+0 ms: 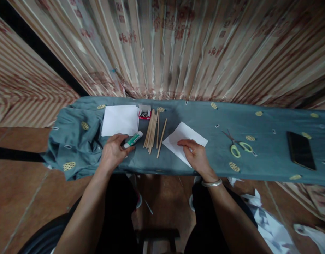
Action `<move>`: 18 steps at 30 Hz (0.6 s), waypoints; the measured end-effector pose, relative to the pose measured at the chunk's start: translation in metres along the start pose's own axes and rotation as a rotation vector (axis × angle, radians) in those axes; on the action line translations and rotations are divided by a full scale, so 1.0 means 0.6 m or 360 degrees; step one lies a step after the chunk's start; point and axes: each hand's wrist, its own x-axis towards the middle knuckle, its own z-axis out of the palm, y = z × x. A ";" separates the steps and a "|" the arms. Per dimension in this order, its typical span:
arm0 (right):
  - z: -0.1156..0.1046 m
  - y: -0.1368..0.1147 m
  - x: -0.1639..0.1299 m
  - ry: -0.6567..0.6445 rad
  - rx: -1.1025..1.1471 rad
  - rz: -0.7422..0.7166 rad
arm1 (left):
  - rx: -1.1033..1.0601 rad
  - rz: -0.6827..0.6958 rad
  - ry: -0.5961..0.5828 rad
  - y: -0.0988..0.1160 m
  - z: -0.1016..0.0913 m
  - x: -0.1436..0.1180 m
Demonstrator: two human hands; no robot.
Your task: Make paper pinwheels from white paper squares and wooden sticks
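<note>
A green and white glue stick [133, 139] lies slanted between the thumb and fingers of my left hand [115, 151]. Those fingers are parted around its near end; whether they touch it is hard to tell. A white sheet of paper [182, 133], turned cornerwise with a crease line, lies on the cloth. Over its middle is my right hand [194, 155], fingers curled together and fingertips at the crease; anything pinched in them is hidden. Several thin wooden sticks [151, 132] lie side by side between the two hands.
At the back left are a stack of white paper [120, 120] and a small red box [145, 113] of dark bits. Scissors [238, 145] lie open to the right, then a black phone [301, 150]. A patterned cloth [205, 113] covers the narrow table; paper scraps [271, 225] litter the floor.
</note>
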 end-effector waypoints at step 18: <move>0.021 -0.047 -0.015 -0.0389 0.1456 0.0717 | -0.2077 -0.0250 -0.0702 0.188 0.050 -0.039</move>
